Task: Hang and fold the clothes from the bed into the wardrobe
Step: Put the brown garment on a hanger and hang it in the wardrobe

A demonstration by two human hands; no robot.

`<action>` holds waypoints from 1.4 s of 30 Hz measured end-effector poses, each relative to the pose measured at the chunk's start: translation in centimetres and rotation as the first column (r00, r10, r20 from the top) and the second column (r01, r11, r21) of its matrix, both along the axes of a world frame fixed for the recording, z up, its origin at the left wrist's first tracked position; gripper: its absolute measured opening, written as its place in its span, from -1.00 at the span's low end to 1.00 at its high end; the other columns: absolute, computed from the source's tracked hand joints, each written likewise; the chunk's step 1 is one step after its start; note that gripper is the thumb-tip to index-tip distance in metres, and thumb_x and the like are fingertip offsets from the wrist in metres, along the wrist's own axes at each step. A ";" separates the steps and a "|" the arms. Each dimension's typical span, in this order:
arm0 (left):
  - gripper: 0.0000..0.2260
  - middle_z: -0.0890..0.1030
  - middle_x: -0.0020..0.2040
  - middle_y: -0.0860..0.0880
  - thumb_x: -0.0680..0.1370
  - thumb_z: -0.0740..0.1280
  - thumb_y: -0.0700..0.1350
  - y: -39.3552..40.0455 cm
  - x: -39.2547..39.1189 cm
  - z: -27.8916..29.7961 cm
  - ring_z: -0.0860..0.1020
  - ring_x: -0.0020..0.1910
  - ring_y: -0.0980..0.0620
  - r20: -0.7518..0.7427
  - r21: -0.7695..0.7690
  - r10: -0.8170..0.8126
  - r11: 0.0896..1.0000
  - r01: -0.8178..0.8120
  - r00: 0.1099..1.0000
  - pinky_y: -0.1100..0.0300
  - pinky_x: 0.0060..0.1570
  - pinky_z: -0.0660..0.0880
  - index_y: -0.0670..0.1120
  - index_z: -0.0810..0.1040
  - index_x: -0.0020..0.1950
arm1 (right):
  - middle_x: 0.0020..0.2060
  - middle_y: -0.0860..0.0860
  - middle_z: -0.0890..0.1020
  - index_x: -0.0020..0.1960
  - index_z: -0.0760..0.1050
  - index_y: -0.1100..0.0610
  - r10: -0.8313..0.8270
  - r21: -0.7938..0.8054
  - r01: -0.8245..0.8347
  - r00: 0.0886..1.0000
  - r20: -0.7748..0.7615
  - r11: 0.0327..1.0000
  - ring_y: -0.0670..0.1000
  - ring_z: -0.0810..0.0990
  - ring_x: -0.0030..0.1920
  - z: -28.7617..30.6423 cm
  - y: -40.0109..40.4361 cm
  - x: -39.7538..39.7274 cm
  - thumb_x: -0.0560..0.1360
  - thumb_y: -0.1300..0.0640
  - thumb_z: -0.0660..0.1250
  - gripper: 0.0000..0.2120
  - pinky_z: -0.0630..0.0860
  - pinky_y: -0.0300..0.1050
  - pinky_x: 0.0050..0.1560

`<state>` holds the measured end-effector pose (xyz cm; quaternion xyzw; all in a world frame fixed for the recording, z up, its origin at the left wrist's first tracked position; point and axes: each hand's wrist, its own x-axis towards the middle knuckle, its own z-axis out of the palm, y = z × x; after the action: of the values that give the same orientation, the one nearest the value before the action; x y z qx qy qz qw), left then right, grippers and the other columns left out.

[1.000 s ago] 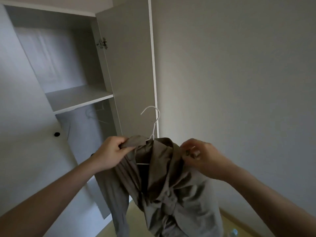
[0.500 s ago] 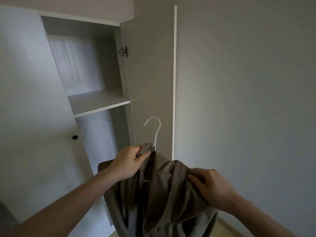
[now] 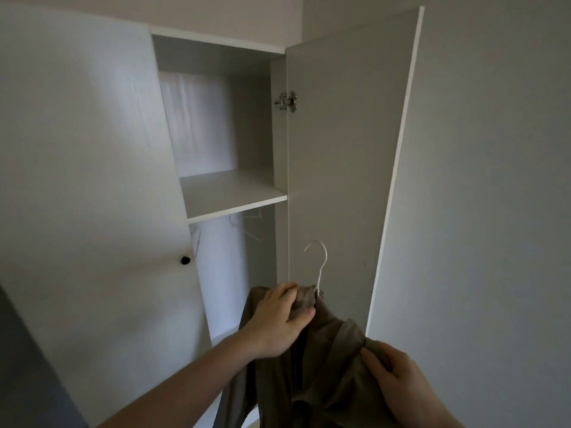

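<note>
Right in front of the open wardrobe (image 3: 278,125), so this looks like the last stretch for this one piece: the khaki garment (image 3: 327,366) is already draped on a white wire hanger (image 3: 319,267), but it's not on a rail yet, just held up in the air near the open right door (image 3: 346,168). Below the shelf (image 3: 231,193) you can make out a couple of bare white hangers (image 3: 251,230) in the shadowy hanging space, so I'd guess that's where it goes. Can't see the bed or any other clothes from here, so no idea how much is left overall, and nothing folded shows on the shelf. Pose-wise, the left hand (image 3: 278,319) reaches forward with fingers and thumb pinched around the bunched collar fabric right at the base of the hook. The right hand (image 3: 398,378) sits lower and closer to the body, fingers curled into the shoulder cloth, gripping it. Hook points up, tip facing left toward the opening.
</note>
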<state>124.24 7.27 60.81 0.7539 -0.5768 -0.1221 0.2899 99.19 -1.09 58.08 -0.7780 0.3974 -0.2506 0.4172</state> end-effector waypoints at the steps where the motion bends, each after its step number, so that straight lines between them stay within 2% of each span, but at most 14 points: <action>1: -0.44 0.26 0.54 0.13 0.66 0.16 0.28 0.1 1.5 -0.3 0.21 0.54 0.10 -0.029 -0.008 0.006 1.000 -0.006 1.000 0.05 0.57 0.18 0.03 0.31 0.59 | -0.15 -0.14 0.73 -0.03 0.65 -0.14 -0.009 0.015 0.009 1.000 0.005 1.000 -0.24 0.63 -0.05 -0.3 -0.3 1.1 0.59 0.07 0.40 -0.89 0.42 -0.44 -0.12; 6: -0.56 0.35 0.40 0.22 0.65 0.23 0.23 1.1 9.9 -1.3 0.35 0.40 0.22 -0.101 -0.085 0.037 0.995 -0.046 0.994 0.13 0.49 0.32 0.13 0.39 0.50 | -0.14 -0.19 0.74 -0.07 0.64 -0.23 -0.068 0.040 0.066 0.996 0.053 0.997 -0.23 0.65 -0.02 -2.0 -1.6 7.3 0.56 0.07 0.45 -0.82 0.47 -0.36 -0.06; 9: -0.59 0.38 0.41 0.12 0.62 0.35 0.11 1.4 15.7 -1.6 0.40 0.32 0.16 -0.049 -0.182 0.231 0.955 -0.236 0.972 0.18 0.38 0.39 0.11 0.41 0.45 | -0.05 -0.10 0.73 0.04 0.68 -0.13 -0.148 0.051 0.144 0.986 0.071 0.988 -0.04 0.67 0.08 -3.1 -2.6 10.5 0.55 0.05 0.45 -0.90 0.48 -0.18 0.09; 11: -0.52 0.35 0.43 0.03 0.58 0.42 0.03 1.5 19.9 -1.9 0.42 0.33 0.04 -0.024 -0.199 0.405 0.894 -0.401 0.914 0.12 0.30 0.44 0.08 0.39 0.47 | 0.01 0.00 0.74 0.11 0.71 0.00 -0.199 0.051 0.194 0.975 0.096 0.980 0.04 0.66 0.15 -3.8 -3.4 12.2 0.55 0.06 0.45 -0.85 0.48 -0.11 0.15; 15: -0.33 0.30 0.43 -0.12 0.53 0.44 0.04 1.3 26.9 -3.2 0.36 0.40 -0.19 0.046 0.010 0.604 0.796 -0.605 0.796 -0.07 0.28 0.47 0.03 0.26 0.59 | 0.01 0.06 0.75 0.09 0.72 0.06 -0.249 0.089 0.238 0.958 0.142 0.967 0.07 0.66 0.13 -4.2 -5.0 15.3 0.56 0.03 0.43 -0.83 0.52 -0.03 0.16; 18: -0.28 0.29 0.49 -0.15 0.53 0.45 0.06 0.4 29.6 -4.8 0.40 0.41 -0.20 0.016 0.122 0.621 0.777 -0.618 0.784 -0.06 0.31 0.47 -0.06 0.23 0.61 | -0.16 -0.13 0.74 -0.06 0.70 -0.04 -0.218 0.096 0.203 0.958 0.188 0.974 -0.08 0.66 -0.02 -3.8 -6.4 17.1 0.56 0.05 0.43 -0.93 0.50 -0.13 0.00; 20: -0.32 0.34 0.46 -0.16 0.53 0.46 0.03 -0.3 30.7 -5.7 0.45 0.36 -0.18 -0.001 0.123 0.631 0.770 -0.626 0.776 -0.03 0.27 0.48 -0.12 0.27 0.57 | -0.24 -0.18 0.73 -0.14 0.68 -0.04 -0.175 0.096 0.159 0.965 0.196 0.983 -0.19 0.63 -0.10 -3.7 -7.8 18.1 0.57 0.06 0.43 -0.88 0.50 -0.13 -0.06; 23: -0.50 0.47 0.33 -0.17 0.52 0.47 -0.06 -1.2 31.5 -6.2 0.52 0.22 -0.16 -0.016 0.058 0.672 0.739 -0.671 0.740 0.00 0.14 0.51 -0.19 0.41 0.38 | -0.29 -0.06 0.71 -0.14 0.68 0.14 -0.131 0.073 0.118 0.969 0.209 0.990 -0.06 0.65 -0.14 -4.1 -10.3 19.4 0.57 0.09 0.43 -0.84 0.50 -0.05 -0.05; 25: -0.59 0.52 0.28 -0.18 0.53 0.44 -0.10 -1.4 31.7 -6.0 0.54 0.19 -0.16 0.008 0.042 0.692 0.721 -0.692 0.722 -0.01 0.13 0.52 -0.20 0.46 0.32 | -0.39 -0.05 0.65 -0.25 0.62 0.15 -0.097 0.036 0.092 0.973 0.210 0.995 -0.03 0.63 -0.22 -4.2 -11.9 20.0 0.56 0.10 0.44 -0.77 0.48 -0.07 -0.16; 27: -0.64 0.55 0.27 -0.15 0.54 0.41 -0.13 -1.1 30.9 -5.7 0.55 0.19 -0.16 0.038 0.039 0.713 0.699 -0.714 0.700 0.01 0.14 0.52 -0.19 0.49 0.30 | -0.47 -0.07 0.59 -0.38 0.48 0.10 -0.043 0.012 0.042 0.982 0.184 0.999 -0.13 0.55 -0.36 -4.5 -13.4 20.4 0.57 0.12 0.43 -0.65 0.42 -0.23 -0.28; 30: -0.73 0.60 0.21 -0.10 0.52 0.39 -0.17 -0.5 27.4 -6.0 0.59 0.14 -0.14 0.020 -0.020 0.771 0.637 -0.771 0.637 0.05 0.08 0.52 -0.13 0.53 0.22 | -0.43 -0.17 0.63 -0.34 0.53 0.02 0.048 0.008 -0.050 0.981 0.186 0.999 -0.29 0.55 -0.34 -4.8 -15.6 20.9 0.57 0.14 0.42 -0.70 0.42 -0.40 -0.27; 33: -0.80 0.61 0.09 -0.02 0.48 0.42 -0.21 1.0 21.8 -7.0 0.59 -0.07 -0.05 -0.039 -0.148 0.823 0.556 -0.818 0.567 0.12 -0.09 0.47 -0.06 0.53 0.08 | -0.25 -0.19 0.70 -0.16 0.64 -0.05 0.145 0.047 -0.155 0.974 0.172 0.987 -0.21 0.63 -0.11 -5.3 -17.1 21.6 0.59 0.11 0.40 -0.83 0.48 -0.15 0.00; 36: -0.76 0.53 -0.01 0.15 0.47 0.46 -0.15 4.1 16.1 -8.0 0.50 -0.27 0.16 -0.031 -0.229 0.856 0.497 -0.837 0.517 0.22 -0.28 0.35 0.09 0.47 0.01 | -0.23 -0.27 0.67 -0.16 0.62 -0.13 0.223 0.092 -0.239 0.962 0.155 0.967 -0.27 0.59 -0.10 -6.0 -17.7 22.3 0.61 0.07 0.37 -0.81 0.45 -0.10 0.05; 42: -0.75 0.53 -0.12 0.20 0.45 0.46 -0.04 12.3 8.3 -8.4 0.54 -0.20 0.23 0.027 -0.226 0.954 0.297 -0.928 0.299 0.26 -0.27 0.39 0.13 0.38 -0.10 | -0.05 -0.04 0.68 0.07 0.62 -0.03 0.411 0.133 -0.427 0.902 0.132 0.895 -0.09 0.60 -0.05 -7.0 -15.7 23.8 0.65 0.02 0.30 -0.87 0.44 -0.04 0.17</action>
<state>132.56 19.60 52.38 0.9281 -0.0529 0.1795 0.3219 122.97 -16.83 51.13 -0.7960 0.2176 -0.1615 0.5413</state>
